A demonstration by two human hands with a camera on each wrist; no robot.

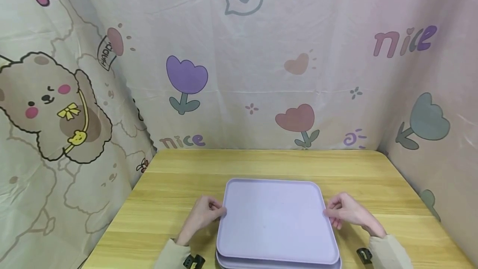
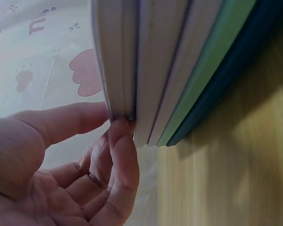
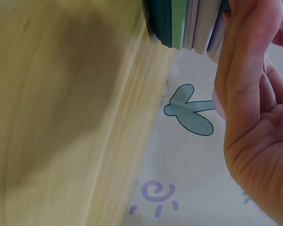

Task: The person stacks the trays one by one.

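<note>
A lavender rectangular tray (image 1: 276,219) lies on top of a stack, with another lavender tray (image 1: 278,263) showing under its near edge. My left hand (image 1: 204,213) pinches the top tray's left rim, thumb above and fingertips under it in the left wrist view. On the opposite side my right hand (image 1: 347,210) pinches the right rim; its fingertips are partly cut off in the right wrist view. Below the several pale trays, the left wrist view shows a green tray (image 2: 203,70) and a dark teal tray (image 2: 226,70) at the bottom.
The stack stands on a wood-grain table (image 1: 269,163) near its front. A printed cloth (image 1: 242,53) hangs behind the table and along both sides. Dark wrist devices (image 1: 194,261) sit near both sleeves.
</note>
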